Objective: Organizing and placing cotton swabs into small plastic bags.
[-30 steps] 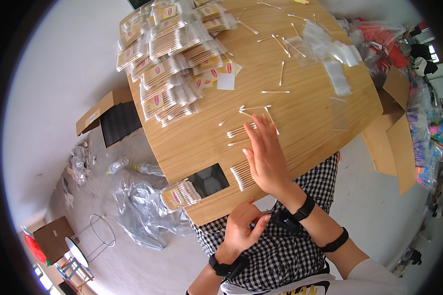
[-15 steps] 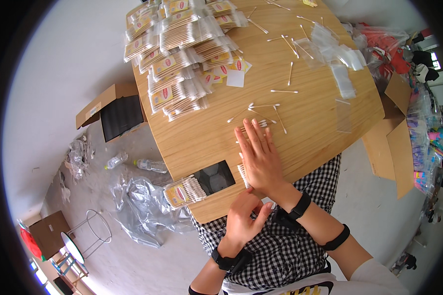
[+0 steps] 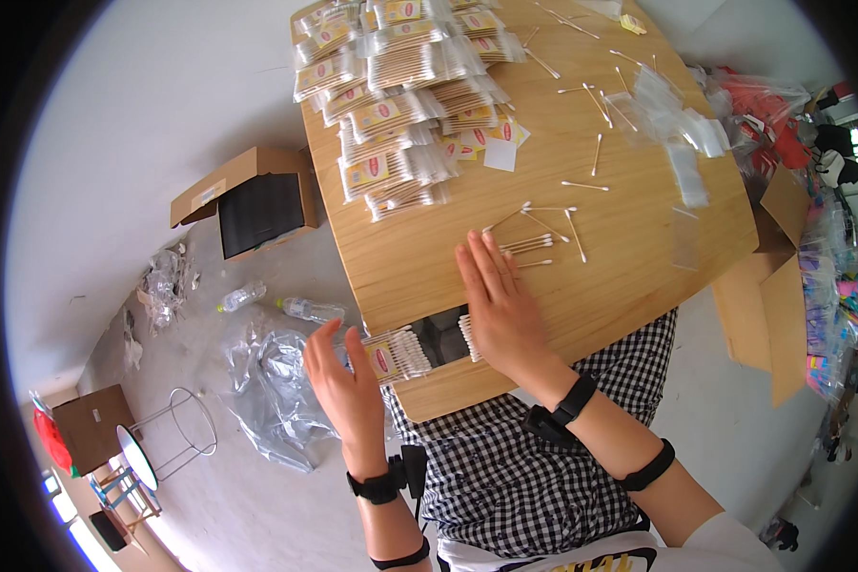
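My right hand (image 3: 503, 310) lies palm down on the table with its fingers stretched out. Under its palm is a row of cotton swabs (image 3: 466, 338), whose white tips show at the palm's left edge; the rest is hidden. A few more swabs (image 3: 526, 245) lie beside its fingertips. My left hand (image 3: 343, 391) is at the table's left edge, thumb and fingers apart. Beside its thumb is a clear bag of cotton swabs (image 3: 405, 353) with a yellow label; whether they touch I cannot tell. A dark glossy rectangle (image 3: 440, 334) lies between this bag and my right hand.
Filled swab bags (image 3: 400, 105) are piled at the far left, with loose label cards (image 3: 500, 154) beside them. Clear empty bags (image 3: 686, 172) lie at the right among scattered swabs (image 3: 598, 154). Cardboard boxes (image 3: 748, 315) and plastic sheeting (image 3: 276, 391) are on the floor.
My left hand has moved left, from beside my right wrist to the swab bag at the table's edge. The right hand stays flat over the swabs. The whole view has shifted slightly.
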